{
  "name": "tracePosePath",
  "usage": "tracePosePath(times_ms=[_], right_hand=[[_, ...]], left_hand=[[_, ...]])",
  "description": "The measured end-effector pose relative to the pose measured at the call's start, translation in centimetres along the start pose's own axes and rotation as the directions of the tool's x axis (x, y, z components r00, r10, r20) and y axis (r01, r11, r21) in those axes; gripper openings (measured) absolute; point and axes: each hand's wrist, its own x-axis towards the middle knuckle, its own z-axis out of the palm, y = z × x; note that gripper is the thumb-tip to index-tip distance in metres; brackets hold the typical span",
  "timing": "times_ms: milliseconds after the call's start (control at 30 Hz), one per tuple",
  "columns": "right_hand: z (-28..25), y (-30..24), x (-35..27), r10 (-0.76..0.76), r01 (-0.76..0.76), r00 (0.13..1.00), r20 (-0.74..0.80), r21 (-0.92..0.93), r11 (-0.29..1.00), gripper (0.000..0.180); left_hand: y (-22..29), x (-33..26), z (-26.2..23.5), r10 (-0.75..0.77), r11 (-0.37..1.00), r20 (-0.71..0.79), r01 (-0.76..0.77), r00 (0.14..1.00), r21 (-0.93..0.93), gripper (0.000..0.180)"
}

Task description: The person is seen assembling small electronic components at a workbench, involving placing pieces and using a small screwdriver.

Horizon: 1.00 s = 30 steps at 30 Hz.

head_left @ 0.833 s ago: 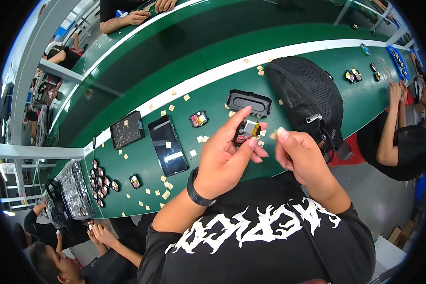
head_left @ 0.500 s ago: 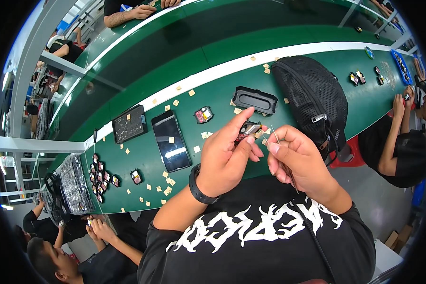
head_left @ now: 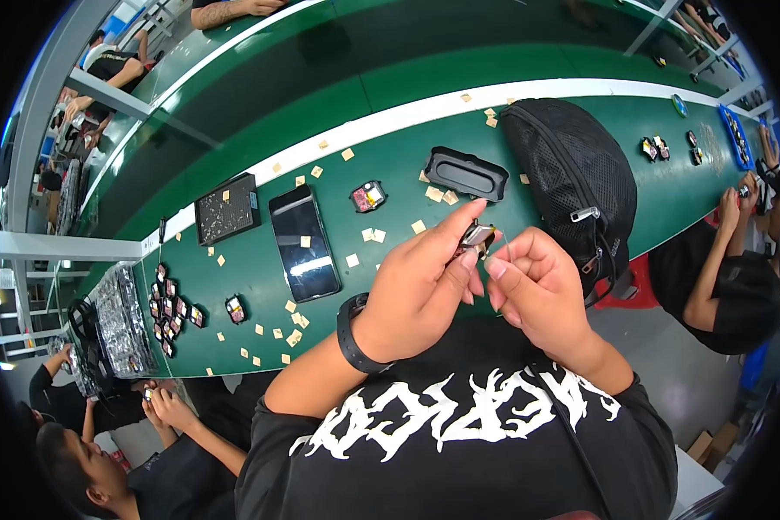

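Small electronic module [head_left: 477, 237] in black housing is in the left hand [head_left: 420, 284], above the near middle part of the worktop [head_left: 659, 191]. The left grip is closed around it, with the thumb on the near side and the fingers behind. The right hand [head_left: 537, 282] is just beside, on the right; its grip is pinched narrow, and it seems to have hold of a thin metal tool [head_left: 510, 249], mostly hidden by the fingers. Whether the tool touches the module, I cannot tell.

For such fine work, I judge it good to keep the module steady with the left thumb, to hold both wrists quiet, and to bring the tip lightly, without pressing the exposed parts.

The worktop is green, with a white strip along its far edge. Many small beige squares [head_left: 353, 260] lie scattered on it. Far from the hands is a black tray [head_left: 467, 173]; to its right stands a black mesh bag [head_left: 572, 165]. On the left lie a smartphone [head_left: 306, 251], a dark box [head_left: 227, 212] and a cluster of similar modules [head_left: 172, 308]. Co-workers sit at both sides, and a red stool [head_left: 637, 286] stands on the grey floor [head_left: 637, 364] at right.
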Motion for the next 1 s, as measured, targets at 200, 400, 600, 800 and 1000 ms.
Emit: tracePosePath(times_ms=[200,400,600,800,1000], right_hand=[[-1.0,0.5,-0.1,-0.251,0.258,0.966,0.069,-0.147,0.955,0.012],[-2.4,-1.6,0.7,-0.457,0.528,0.849,0.265,-0.456,0.716,0.037],[-0.7,-2.7,1.4,-0.501,0.595,0.785,0.364,-0.669,0.446,0.025],[-1.1,-0.7,0.8,-0.374,0.394,0.914,0.157,-0.555,0.732,0.014],[-0.8,1.4,1.6,-0.558,0.546,0.818,0.139,-0.49,0.68,0.011]], left_hand=[[0.5,-0.8,-0.3,-0.232,0.814,0.086,0.242,0.969,-0.528,0.054],[0.8,-1.0,-0.2,-0.221,0.92,0.066,0.23,0.973,-0.318,0.057],[1.0,-1.3,0.5,-0.136,0.985,0.006,0.136,0.991,-0.104,0.053],[0.4,-1.4,0.1,-0.146,0.987,-0.012,0.145,0.989,-0.073,0.044],[-0.1,-1.3,0.4,-0.037,0.999,-0.012,0.037,0.999,-0.035,0.044]])
